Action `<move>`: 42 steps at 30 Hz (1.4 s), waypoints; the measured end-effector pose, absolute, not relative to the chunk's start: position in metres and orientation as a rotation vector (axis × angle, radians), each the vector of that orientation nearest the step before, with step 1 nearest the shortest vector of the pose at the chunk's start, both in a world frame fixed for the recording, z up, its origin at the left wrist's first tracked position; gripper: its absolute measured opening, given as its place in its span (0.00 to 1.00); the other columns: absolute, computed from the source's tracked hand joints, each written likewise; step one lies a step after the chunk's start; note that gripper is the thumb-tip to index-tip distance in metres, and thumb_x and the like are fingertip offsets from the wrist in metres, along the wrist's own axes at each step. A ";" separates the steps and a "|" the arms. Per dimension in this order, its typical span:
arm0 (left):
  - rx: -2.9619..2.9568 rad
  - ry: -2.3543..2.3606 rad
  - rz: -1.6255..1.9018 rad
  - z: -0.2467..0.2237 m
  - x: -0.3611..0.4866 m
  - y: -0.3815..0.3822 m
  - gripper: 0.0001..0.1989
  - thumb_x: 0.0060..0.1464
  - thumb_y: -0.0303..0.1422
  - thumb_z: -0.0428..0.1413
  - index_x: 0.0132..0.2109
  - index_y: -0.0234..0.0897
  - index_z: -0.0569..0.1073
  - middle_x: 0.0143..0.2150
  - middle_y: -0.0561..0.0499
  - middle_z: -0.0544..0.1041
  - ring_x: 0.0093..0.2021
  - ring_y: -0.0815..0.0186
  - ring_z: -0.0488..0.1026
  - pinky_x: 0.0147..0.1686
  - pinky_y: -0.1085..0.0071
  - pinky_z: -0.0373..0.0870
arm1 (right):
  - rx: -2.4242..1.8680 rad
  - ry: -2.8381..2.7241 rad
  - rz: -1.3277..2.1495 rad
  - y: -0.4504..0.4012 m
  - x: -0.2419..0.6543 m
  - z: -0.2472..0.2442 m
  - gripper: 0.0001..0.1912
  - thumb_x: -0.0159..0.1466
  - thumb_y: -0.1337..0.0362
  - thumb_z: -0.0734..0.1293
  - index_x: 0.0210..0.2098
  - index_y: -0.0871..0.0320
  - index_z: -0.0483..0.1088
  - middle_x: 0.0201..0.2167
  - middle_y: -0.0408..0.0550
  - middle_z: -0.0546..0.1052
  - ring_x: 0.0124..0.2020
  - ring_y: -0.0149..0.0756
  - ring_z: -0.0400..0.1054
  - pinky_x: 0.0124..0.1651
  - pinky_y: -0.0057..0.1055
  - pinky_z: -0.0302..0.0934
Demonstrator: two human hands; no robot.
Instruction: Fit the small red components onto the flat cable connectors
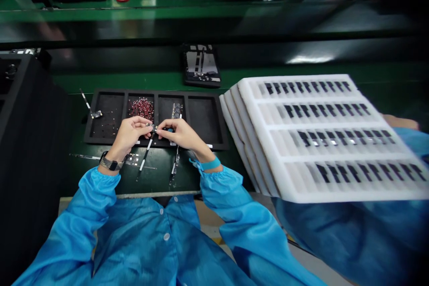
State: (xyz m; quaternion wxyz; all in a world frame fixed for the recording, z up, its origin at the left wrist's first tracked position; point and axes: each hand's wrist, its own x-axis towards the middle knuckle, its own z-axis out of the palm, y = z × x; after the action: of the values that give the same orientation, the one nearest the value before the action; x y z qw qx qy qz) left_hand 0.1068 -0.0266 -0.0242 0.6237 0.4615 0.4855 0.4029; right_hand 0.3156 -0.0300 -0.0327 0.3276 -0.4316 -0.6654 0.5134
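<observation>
Between my two hands is a small circuit board with a long thin flex strip (146, 155) hanging down from it towards me. My left hand (131, 133) pinches the board's left side between thumb and fingers. From the right, my right hand (179, 135) has its thumb and fingertips closed at the board's other edge. Both hands hover over the front rim of a black compartment tray (208, 118). Small red and black parts (142, 108) fill one compartment, and small circuit boards (176, 111) lie in the one to its right. Another strip (174, 163) lies below my right wrist.
A stack of white foam trays (261, 156) with rows of black parts stands to the right. Beside it are a co-worker's hand (400, 121) and sleeve. Black trays (30, 143) rise at the left. A flat black case (201, 66) lies behind the compartment tray.
</observation>
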 end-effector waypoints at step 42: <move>1.001 1.027 0.894 -0.016 0.103 -0.031 0.16 0.40 0.33 0.73 0.36 0.32 0.80 0.26 0.49 0.79 0.26 0.66 0.75 0.31 0.69 0.73 | -1.102 -1.540 1.547 -0.037 0.316 -0.028 0.20 0.59 0.48 0.79 0.37 0.60 0.80 0.34 0.50 0.84 0.28 0.34 0.73 0.34 0.32 0.68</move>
State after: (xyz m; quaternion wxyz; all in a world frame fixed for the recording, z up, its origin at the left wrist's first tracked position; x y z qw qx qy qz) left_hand 0.1031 -0.0311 -0.0162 0.6637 0.4429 0.4546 0.3958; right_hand 0.3163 -0.0369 -0.0276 0.3413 -0.4236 -0.5921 0.5946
